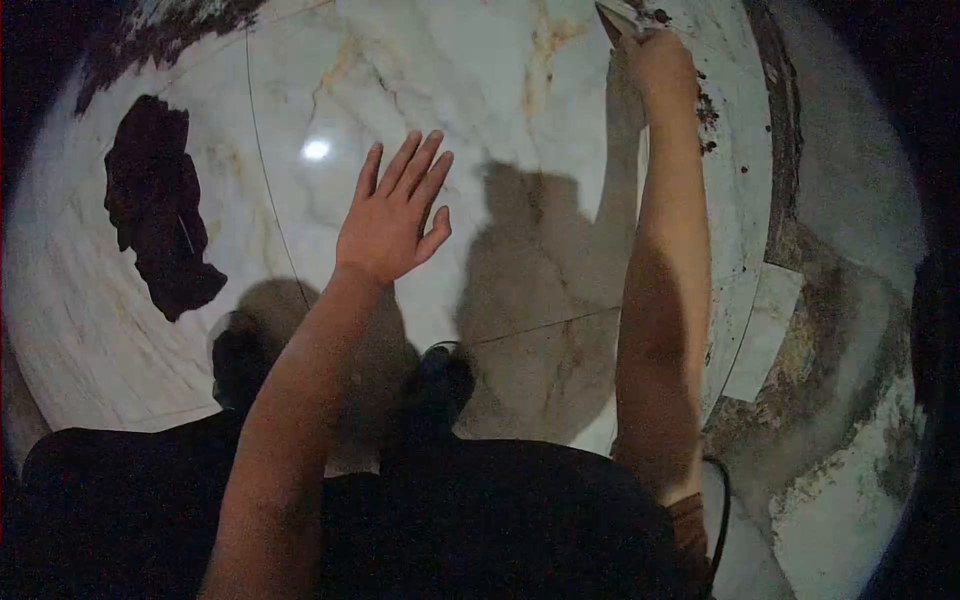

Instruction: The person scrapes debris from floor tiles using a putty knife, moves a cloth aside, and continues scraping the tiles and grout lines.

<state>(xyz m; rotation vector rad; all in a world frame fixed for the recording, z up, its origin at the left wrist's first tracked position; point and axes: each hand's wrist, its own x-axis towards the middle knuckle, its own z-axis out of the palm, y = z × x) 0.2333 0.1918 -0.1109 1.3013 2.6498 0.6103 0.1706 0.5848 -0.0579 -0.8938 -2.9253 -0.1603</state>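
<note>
— Where are my hands?
— Your left hand [392,215] hovers flat, fingers spread, over the marble floor [500,130]. Your right hand [655,60] reaches far ahead, gripping a scraper [622,18] at the floor's dirty edge.
— And the cloth?
— The dark cloth [155,205] lies well left of both hands.

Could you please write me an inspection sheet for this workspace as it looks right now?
Surface: glossy white veined marble floor tiles, lamp glare, dark grime along right edge.
Job's things: flat pale scraper-like tool at the top edge, partly cut off.
Clutter: dark crumpled cloth on the floor, left.
Hands: left hand open, fingers spread; right hand shut on the tool.
Cables: thin dark cable beside right arm.
Surroundings: rough stained concrete, loose pale tile piece.
</note>
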